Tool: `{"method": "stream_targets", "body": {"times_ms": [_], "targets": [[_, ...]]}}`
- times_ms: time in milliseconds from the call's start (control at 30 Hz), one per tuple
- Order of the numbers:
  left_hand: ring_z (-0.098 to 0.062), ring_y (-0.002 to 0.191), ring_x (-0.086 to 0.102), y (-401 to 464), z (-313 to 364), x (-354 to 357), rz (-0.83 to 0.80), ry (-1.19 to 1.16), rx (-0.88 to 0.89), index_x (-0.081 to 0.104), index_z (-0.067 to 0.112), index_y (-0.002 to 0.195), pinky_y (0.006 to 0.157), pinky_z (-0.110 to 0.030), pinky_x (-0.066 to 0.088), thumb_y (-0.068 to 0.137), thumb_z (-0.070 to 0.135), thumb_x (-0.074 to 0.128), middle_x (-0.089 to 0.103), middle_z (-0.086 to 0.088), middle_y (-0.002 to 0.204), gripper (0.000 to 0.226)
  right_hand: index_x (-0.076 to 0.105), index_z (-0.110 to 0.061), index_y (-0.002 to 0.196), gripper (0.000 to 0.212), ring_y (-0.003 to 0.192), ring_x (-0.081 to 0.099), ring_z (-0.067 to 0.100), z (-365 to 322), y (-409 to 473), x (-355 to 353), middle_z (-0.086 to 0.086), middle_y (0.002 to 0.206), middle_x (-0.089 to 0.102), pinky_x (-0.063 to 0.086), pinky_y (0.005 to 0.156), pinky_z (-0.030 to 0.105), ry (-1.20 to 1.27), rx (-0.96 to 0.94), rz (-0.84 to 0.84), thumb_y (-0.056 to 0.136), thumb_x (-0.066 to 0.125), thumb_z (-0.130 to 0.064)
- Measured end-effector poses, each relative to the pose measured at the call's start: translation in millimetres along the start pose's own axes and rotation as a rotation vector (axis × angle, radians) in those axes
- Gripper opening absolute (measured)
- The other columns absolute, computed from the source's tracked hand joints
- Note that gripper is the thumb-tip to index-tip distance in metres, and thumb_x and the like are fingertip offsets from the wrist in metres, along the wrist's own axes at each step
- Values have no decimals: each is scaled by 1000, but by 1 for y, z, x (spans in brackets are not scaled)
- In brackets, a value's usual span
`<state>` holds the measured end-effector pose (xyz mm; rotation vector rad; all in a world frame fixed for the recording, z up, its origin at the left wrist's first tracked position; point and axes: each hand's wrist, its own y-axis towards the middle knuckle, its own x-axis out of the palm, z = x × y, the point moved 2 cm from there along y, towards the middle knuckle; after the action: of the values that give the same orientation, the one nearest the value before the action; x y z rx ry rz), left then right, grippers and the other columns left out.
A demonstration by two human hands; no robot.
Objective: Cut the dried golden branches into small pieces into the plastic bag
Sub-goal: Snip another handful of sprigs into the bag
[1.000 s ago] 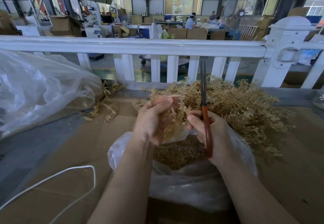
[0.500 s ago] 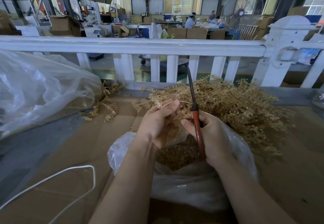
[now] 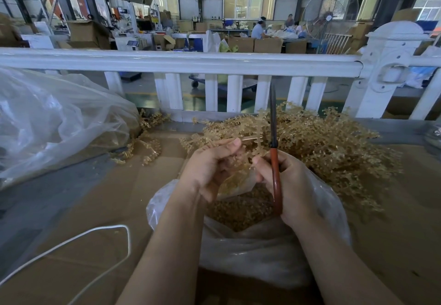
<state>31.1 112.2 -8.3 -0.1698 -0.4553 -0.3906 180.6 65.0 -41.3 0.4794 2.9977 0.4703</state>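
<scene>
A golden sprig [image 3: 248,140] is pinched in the left hand [image 3: 210,168] directly above the mouth of the plastic bag [image 3: 250,257], its stem lying roughly crosswise, left to right, toward the scissors [image 3: 274,152]. The scissors are gripped by their red handles in the right hand [image 3: 288,185], blades seen edge-on and pointed up and away from the body; whether the blades are parted cannot be told. The two hands are held close together over the bag, the left nearer the sprig's held end, the right nearer its free tip. A large heap of uncut golden branches [image 3: 334,147] is piled on the desk [image 3: 119,197] just beyond and to the right of the bag, nearer the right hand. Cut pieces [image 3: 238,211] are seen inside the bag. No brand, label or readable writing is visible.
</scene>
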Motion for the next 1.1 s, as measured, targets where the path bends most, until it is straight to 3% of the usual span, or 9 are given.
{"method": "stream_targets", "body": {"times_ms": [133,267,300,433,533,633,767,867,1100], "targets": [[-5,53,64,1,1,-3,6,-18,-31,78,19,63,59,-19,55,67,25,77,73,3,72,7,70,-16,79,16,46,46,7,-1,1,-2,24,70,59,38,47,16,14,-3,13,92,70,-24],[-9,62,69,0,3,-3,35,-53,29,77,14,76,56,-20,57,70,20,76,74,-1,75,9,72,-19,81,12,62,58,23,-4,-2,-1,12,67,63,53,66,41,-36,-35,38,91,73,-25],[-10,63,70,0,4,-3,57,-72,58,76,13,80,55,-21,57,71,19,76,75,-2,77,11,72,-19,81,14,65,61,24,-5,-2,-1,10,68,64,55,69,41,-78,-56,55,89,74,-30],[-11,67,71,1,8,-8,151,-132,156,73,10,93,58,-22,57,70,15,75,76,-3,77,24,65,-23,79,39,66,62,6,-9,-6,1,-8,70,64,47,60,16,-331,-149,77,75,70,-62],[-9,70,71,2,10,-11,188,-122,189,73,10,94,62,-21,57,72,11,75,75,-2,78,22,60,-28,85,49,75,62,3,-8,-7,6,-13,75,64,52,67,25,-512,-157,74,68,66,-74],[-9,67,70,1,13,-13,201,-105,219,77,15,75,61,-21,56,69,9,76,75,-3,78,10,58,-26,89,55,79,62,5,-5,-7,7,-14,83,64,54,66,29,-685,-249,133,67,63,-76],[-11,73,68,1,14,-14,189,-68,246,74,14,82,72,-24,56,83,1,71,74,-3,83,13,55,-24,86,59,70,59,5,-2,-6,6,-14,81,63,44,55,17,-797,-326,200,70,55,-81],[-12,76,67,0,14,-12,174,-39,278,72,13,85,70,-22,54,87,0,68,73,-3,85,15,51,-25,83,57,63,54,4,-2,-5,6,-14,76,60,33,53,10,-837,-335,205,71,52,-81],[-12,76,68,2,13,-13,143,11,309,72,11,87,72,-23,55,88,-3,64,75,-3,83,16,52,-24,83,59,66,56,7,1,-4,5,-13,75,60,35,52,12,-938,-317,171,71,53,-81]]}}
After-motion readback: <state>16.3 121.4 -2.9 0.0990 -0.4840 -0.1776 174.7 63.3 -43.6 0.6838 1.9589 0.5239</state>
